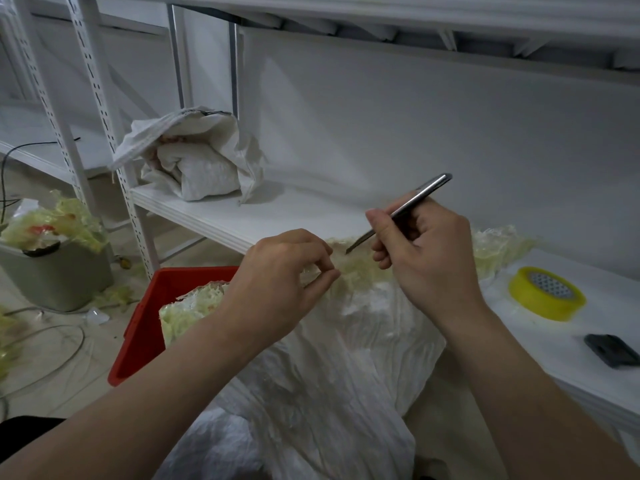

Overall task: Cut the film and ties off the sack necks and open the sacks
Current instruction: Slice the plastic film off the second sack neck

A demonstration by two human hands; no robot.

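A white woven sack [332,362] lies in front of me, its neck wrapped in yellowish-green film [360,270]. My left hand [280,275] pinches the film at the neck between thumb and fingers. My right hand [422,258] grips a slim metal knife [405,209] like a pen, its blade tip pointing down-left onto the film just right of my left fingers. A second white sack [201,157] sits on the shelf at the back with its mouth open.
A red crate [145,317] with film scraps stands left of the sack. A grey bin [55,271] heaped with film stands on the floor at left. A yellow tape roll [545,294] and a dark object [611,349] lie on the white shelf [588,341] at right. Cables cross the floor.
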